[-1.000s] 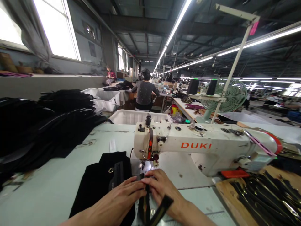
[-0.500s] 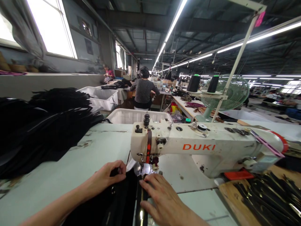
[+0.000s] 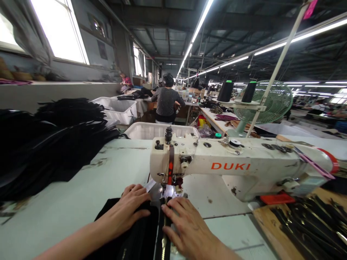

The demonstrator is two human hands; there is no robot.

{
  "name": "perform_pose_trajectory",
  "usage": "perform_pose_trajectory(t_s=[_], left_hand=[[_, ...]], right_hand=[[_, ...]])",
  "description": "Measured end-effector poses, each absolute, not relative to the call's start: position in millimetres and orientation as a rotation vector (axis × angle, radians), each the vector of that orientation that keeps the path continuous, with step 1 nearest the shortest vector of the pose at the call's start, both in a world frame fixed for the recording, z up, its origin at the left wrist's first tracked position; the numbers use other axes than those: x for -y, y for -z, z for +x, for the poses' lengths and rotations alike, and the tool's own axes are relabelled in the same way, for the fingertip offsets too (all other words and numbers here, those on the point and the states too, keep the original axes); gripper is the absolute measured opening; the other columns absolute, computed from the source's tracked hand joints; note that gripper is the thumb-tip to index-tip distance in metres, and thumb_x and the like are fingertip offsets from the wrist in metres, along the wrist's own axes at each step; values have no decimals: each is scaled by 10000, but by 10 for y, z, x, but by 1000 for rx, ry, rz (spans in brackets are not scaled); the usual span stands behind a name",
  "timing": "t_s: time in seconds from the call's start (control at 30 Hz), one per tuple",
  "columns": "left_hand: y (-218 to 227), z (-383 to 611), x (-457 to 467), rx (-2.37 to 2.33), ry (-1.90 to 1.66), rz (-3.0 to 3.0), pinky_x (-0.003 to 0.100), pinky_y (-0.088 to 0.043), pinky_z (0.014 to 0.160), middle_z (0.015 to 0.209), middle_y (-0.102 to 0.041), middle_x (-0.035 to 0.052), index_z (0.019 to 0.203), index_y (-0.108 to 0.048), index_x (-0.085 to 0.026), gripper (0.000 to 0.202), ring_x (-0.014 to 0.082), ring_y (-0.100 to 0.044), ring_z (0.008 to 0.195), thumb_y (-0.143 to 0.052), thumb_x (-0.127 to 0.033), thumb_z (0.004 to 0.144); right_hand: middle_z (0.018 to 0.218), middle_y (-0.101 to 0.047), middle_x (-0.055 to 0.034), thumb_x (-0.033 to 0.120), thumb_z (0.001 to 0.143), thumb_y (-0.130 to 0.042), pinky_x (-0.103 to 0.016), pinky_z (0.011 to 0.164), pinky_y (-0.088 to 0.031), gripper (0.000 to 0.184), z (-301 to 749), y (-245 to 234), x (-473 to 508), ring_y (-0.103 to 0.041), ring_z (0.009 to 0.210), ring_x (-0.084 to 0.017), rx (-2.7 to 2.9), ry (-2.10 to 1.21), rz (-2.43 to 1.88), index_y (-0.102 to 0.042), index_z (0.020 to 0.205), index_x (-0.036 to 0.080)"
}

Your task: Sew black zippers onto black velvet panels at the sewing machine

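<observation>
A long factory hall runs back under strip lights, with a pale green table (image 3: 81,187) in front carrying a white sewing machine (image 3: 230,168). A heap of black pieces (image 3: 51,141) lies on the table's left, and a tray of zippers (image 3: 306,224) sits at the right. Behind the machine stand white bins (image 3: 151,130), a green fan (image 3: 267,103) and two thread cones (image 3: 226,91); a seated person (image 3: 166,103) works farther down the hall.

The black fabric (image 3: 130,234) lies flat in front of the needle, with a zipper strip (image 3: 163,231) running along its right edge up to the presser foot.

Both hands sit very close to the needle, so a fingertip could slip under it if the cloth jerks forward. Uneven pressure from the two palms could also skew the strip, and the seam would wander off the edge.

The left hand (image 3: 127,211) rests palm down on the fabric, fingers spread and pointing toward the foot, forearm coming in from the lower left. The right hand (image 3: 187,225) lies flat and open just right of the strip, its fingertips touching the strip near the foot. Neither hand pinches anything.
</observation>
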State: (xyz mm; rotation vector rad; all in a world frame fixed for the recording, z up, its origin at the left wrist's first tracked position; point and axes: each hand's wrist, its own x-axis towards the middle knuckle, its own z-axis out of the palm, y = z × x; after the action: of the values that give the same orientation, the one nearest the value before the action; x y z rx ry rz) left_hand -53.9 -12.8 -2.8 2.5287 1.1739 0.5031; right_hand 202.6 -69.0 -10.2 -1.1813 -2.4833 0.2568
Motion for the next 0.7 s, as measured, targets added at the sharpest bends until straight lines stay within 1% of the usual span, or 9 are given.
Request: perform_pose_trajectory(t_s=[0.07,0.17,0.2,0.27,0.33,0.4,0.5,0.63,0.7], left_hand=[[35,-503,-1,-1222,-544,2509,382,-444,946,905,-681,2,863,-670,-249,82,241,-611,931,-622,-315,864],[41,-466,-136,-1389,-655,2440,346,-516,786,866,-668,26,894,-640,-221,210,236,-636,828,-486,-355,945],[50,-456,-144,-1441,-696,2426,361,-526,786,904,-669,44,941,-638,-213,234,249,-641,848,-465,-370,957],[82,-440,-85,-1514,-783,2433,472,-486,942,1115,-645,108,1095,-629,-190,288,316,-606,1048,-491,-394,945],[130,-439,56,-1532,-850,2475,564,-366,1078,1323,-552,136,1242,-595,-194,378,369,-485,1250,-531,-391,926],[183,-462,224,-1447,-845,2552,516,-391,1096,1392,-524,85,1323,-572,-272,396,341,-466,1301,-540,-385,945],[260,-518,404,-1266,-744,2650,398,-479,1060,1397,-567,8,1374,-542,-379,391,269,-549,1271,-530,-394,984],[344,-552,490,-1283,-690,2528,519,-349,1125,1474,-518,19,1408,-521,-348,399,289,-468,1361,-446,-426,1025],[370,-558,535,-1308,-669,2431,541,-353,1100,1476,-514,18,1377,-556,-351,379,299,-437,1376,-432,-423,1026]], right_hand=[[1341,-590,-62,428,1001,-528,-361,1157,-312,452,2024,94,697,-485,1259,-237,2471,-248,-1176,-532,1394,205],[1338,-591,-52,449,1014,-499,-359,1157,-306,445,2024,111,699,-484,1261,-229,2463,-230,-1160,-534,1390,214],[1332,-594,-51,448,1013,-499,-360,1157,-306,441,2024,120,697,-485,1258,-230,2457,-224,-1156,-537,1384,213],[1316,-601,-48,438,1009,-509,-362,1150,-315,427,2023,138,693,-494,1243,-231,2439,-218,-1153,-545,1372,216],[1303,-606,-51,436,1008,-511,-371,1135,-335,426,2018,147,691,-504,1226,-237,2424,-213,-1149,-544,1370,214],[1298,-608,-54,433,1007,-515,-380,1124,-351,431,2013,141,691,-509,1215,-242,2429,-213,-1144,-536,1375,211],[1334,-591,-61,425,1007,-517,-387,1131,-345,435,2009,114,691,-498,1233,-248,2460,-199,-1134,-533,1378,199],[1334,-605,-50,429,1019,-490,-358,1139,-335,425,2010,109,689,-512,1225,-233,2455,-122,-1129,-542,1372,198],[1308,-627,-57,426,1025,-476,-339,1134,-339,413,2008,130,688,-529,1207,-227,2450,-50,-1101,-562,1348,183]])
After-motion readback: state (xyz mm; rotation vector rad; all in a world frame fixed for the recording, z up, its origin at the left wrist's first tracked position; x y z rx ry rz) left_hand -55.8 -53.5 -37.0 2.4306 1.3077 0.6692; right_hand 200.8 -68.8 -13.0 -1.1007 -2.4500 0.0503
